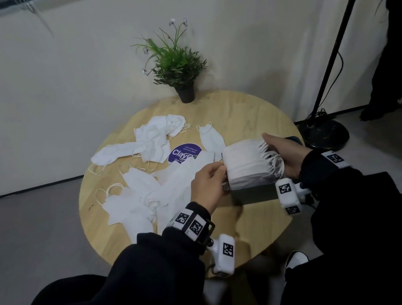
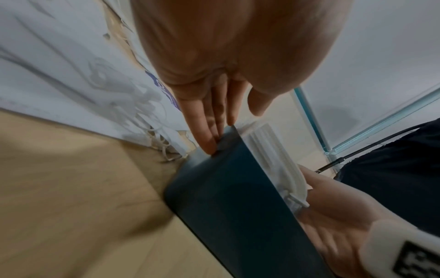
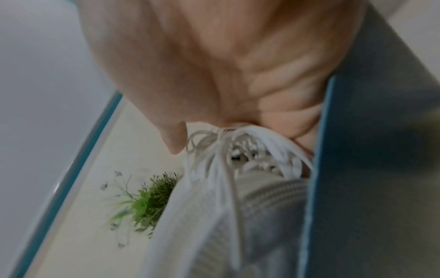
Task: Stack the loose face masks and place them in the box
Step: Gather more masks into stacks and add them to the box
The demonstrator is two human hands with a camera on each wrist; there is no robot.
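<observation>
My right hand [image 1: 282, 153] grips a thick stack of white face masks [image 1: 247, 164] by its right end, where the ear loops [image 3: 238, 143] bunch up. The stack sits low in the mouth of a dark teal box [image 1: 255, 193] on the table's right side. My left hand [image 1: 210, 176] is at the stack's left end, and its straight fingers [image 2: 204, 131] touch the box's upper edge [image 2: 228, 139]. Loose masks [image 1: 149, 194] lie spread over the table's left half, with another heap [image 1: 153, 140] farther back and a single mask [image 1: 212, 138] behind the stack.
The round wooden table [image 1: 240, 112] carries a purple round sticker [image 1: 185, 153] and a potted plant [image 1: 179, 66] at its far edge by the wall. A black lamp stand [image 1: 326, 131] rests on the floor to the right. My knees are under the near edge.
</observation>
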